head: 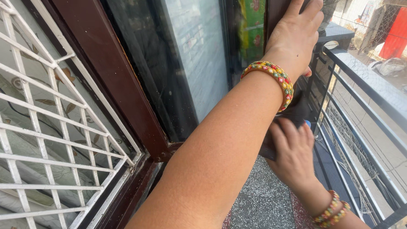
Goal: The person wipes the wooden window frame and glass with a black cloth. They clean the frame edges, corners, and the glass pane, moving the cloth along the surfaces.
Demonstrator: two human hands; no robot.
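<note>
My left arm reaches across the view, and my left hand [294,36] lies flat against the dark brown window frame [275,12] at the top, fingers stretched and partly cut off by the edge. A beaded multicoloured bangle [273,73] circles that wrist. Lower down, my right hand [292,154] presses a dark cloth [296,111] against the same upright frame, partly hidden behind my left forearm. Its wrist carries similar bangles [330,212].
A glass pane [186,55] sits in a wide brown frame [114,72]. A white metal grille [51,127] covers patterned glass at the left. A dark metal railing [369,91] with wire mesh runs close on the right, above a speckled grey floor [263,199].
</note>
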